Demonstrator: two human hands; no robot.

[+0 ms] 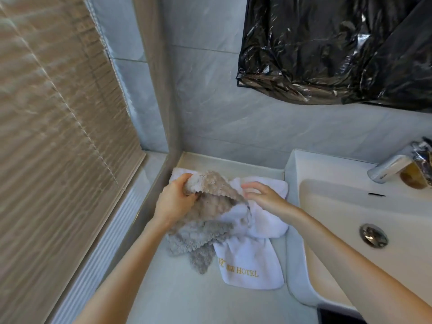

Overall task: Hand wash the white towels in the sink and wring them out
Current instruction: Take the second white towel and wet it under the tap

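Gripping nubby grey cloth (210,213) — left hand (174,202).

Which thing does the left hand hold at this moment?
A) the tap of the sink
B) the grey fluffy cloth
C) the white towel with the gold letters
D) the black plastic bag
B: the left hand grips the grey fluffy cloth and lifts its edge off the white towels on the counter, while the right hand hovers open above them.

the white towel (251,265) bears gold lettering reading "hotel", the preceding characters unclear
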